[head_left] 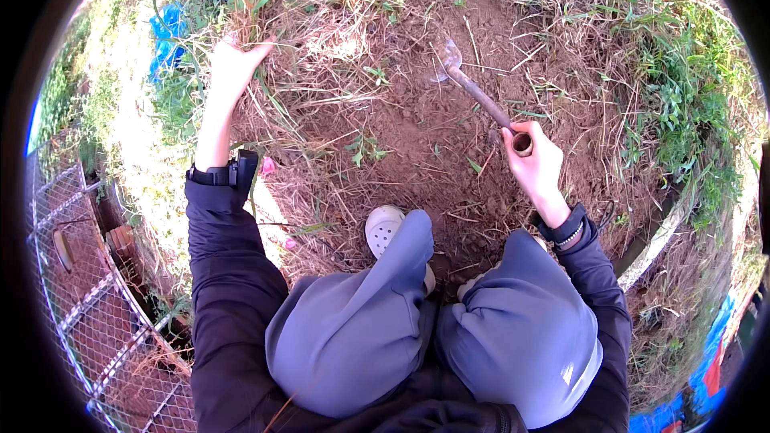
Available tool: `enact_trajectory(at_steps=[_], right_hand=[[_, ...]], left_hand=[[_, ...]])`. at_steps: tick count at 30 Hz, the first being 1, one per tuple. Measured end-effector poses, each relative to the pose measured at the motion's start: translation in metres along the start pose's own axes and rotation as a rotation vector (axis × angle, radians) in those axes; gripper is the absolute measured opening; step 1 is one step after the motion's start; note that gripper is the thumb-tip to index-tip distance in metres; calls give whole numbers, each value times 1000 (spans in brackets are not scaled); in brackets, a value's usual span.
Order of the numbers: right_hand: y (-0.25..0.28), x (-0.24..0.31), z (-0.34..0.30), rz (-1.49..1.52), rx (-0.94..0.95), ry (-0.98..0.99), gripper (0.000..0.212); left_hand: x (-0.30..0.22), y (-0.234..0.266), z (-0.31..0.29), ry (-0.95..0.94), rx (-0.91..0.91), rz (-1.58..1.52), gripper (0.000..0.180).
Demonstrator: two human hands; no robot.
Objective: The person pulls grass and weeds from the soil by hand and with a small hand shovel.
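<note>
My right hand [536, 162] is closed round the hollow pipe-like handle of a small hand hoe [479, 96]. The open handle end shows at my fingers. Its pale, worn blade [450, 59] rests at the bare brown soil [425, 124], pointing away from me. Off to the left, my left hand [234, 68] reaches into a clump of dry and green grass [255, 28]. Its thumb is stretched out to the right, apart from the hand; the other fingers are partly lost in the grass and glare. A small green weed [365, 147] grows between my hands.
Loose straw lies over the soil. Green weeds [678, 124] edge the right side. Wire mesh [96, 305] stands at lower left, blue plastic [167, 40] at upper left. A pale board-like edge [654, 248] runs at right. My white clog [382, 228] is between my arms.
</note>
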State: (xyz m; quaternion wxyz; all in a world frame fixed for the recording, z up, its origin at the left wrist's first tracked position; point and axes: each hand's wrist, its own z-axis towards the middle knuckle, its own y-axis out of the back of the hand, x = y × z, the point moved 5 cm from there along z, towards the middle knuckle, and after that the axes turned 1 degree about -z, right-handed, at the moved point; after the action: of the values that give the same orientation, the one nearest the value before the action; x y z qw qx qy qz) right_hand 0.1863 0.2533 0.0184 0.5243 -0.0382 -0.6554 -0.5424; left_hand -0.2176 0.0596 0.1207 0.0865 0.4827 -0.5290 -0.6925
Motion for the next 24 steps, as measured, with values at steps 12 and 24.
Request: enact_trajectory(at_steps=[12, 24], right_hand=[[-69, 9, 50, 410, -91, -378, 18], [-6, 5, 31, 382, -43, -398, 15]], left_hand=[[-21, -36, -6, -47, -57, -154, 37], [-46, -173, 92, -444, 363, 660, 70]])
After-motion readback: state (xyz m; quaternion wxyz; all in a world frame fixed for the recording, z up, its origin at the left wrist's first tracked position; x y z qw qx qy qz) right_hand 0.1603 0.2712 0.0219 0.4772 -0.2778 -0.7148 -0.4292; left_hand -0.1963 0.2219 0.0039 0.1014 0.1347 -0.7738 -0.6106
